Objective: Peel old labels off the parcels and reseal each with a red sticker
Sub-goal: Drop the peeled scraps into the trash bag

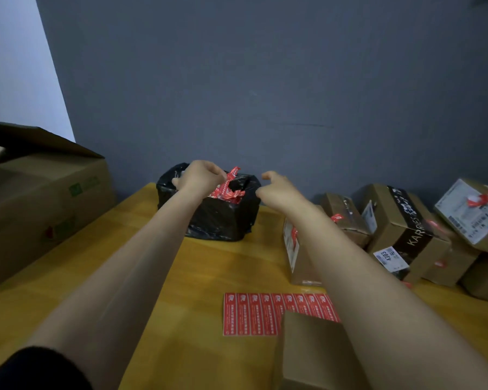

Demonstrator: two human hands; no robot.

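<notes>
Both arms out over the black-lined bin [209,218] at the worktop's far edge: left hand [200,175] fingers pinching a red sticker scrap [233,173], right hand [276,190] loosely curled, empty.

Right of frame: brown parcel [400,229] with black band, white letters "KAR..IES", middle partly unclear. White label [390,258] on its lower end: "4303". Print on red sticker sheet [265,313], lower centre, too small to read.
</notes>
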